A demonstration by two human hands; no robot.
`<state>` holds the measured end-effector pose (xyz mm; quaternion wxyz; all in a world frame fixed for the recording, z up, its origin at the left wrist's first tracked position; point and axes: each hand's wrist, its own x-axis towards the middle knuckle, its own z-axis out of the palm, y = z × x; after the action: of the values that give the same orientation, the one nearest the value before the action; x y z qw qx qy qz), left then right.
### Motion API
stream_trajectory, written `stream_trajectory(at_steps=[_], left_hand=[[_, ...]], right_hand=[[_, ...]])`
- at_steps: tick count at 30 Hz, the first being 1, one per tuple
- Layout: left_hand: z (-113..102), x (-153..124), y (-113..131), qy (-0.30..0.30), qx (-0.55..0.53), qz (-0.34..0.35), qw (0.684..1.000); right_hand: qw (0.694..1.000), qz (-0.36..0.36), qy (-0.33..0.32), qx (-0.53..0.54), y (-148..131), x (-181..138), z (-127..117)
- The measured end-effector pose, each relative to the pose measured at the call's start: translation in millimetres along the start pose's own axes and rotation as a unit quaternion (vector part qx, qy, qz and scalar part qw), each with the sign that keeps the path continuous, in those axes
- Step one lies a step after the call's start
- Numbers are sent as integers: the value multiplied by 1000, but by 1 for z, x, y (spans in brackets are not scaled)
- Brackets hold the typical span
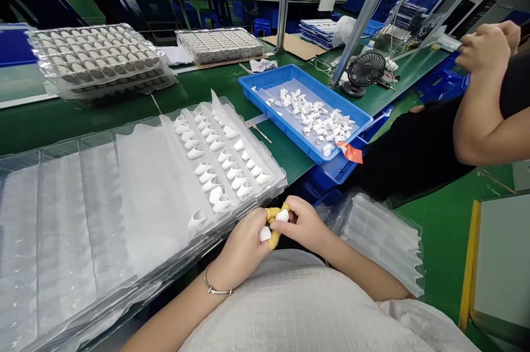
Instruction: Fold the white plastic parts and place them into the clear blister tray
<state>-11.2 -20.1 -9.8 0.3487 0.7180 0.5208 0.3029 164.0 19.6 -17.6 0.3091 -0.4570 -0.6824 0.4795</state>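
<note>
In the head view, the right hand is pinching a white piece; just left of that grip, the left hand is seemingly holding a second piece. The clear tray is lying beyond, nearer the left grip.

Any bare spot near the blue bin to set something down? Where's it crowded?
Free: bench between left stack, bin and tray; sheet left of the white pieces. Crowded: tray's right side, bin's middle, and the narrow bin-tray gap with a stick.
</note>
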Motion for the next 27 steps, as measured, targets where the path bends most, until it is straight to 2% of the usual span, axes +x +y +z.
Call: stream_trajectory(at_steps=[2, 7, 12, 15, 20, 24, 27], left_hand=[[0, -1, 1, 2, 25, 16, 1000], [-2, -5, 2, -3, 14, 15, 1000], [-5, -3, 6, 1, 16, 1, 1000], [-5, -2, 8, -9, 20, 1, 1000], [-10, -8, 2, 4, -13, -9, 1000], [-17, -18, -10, 55, -175, -92, 979], [-19, -23, -14, 26, -276, -126, 952]], right_hand=[[1000, 15, -4, 24, -1, 1, 2], [972, 106, 0, 210, 5, 5, 0], [954, 117, 17, 276, 8, 5, -7], [965, 103, -8, 240, 3, 2, -9], [992, 35, -90, 79, -18, 1, -16], [993, 11, -82, 85, -48, 21, -20], [993, -24, -95, 68, -72, 51, -2]])
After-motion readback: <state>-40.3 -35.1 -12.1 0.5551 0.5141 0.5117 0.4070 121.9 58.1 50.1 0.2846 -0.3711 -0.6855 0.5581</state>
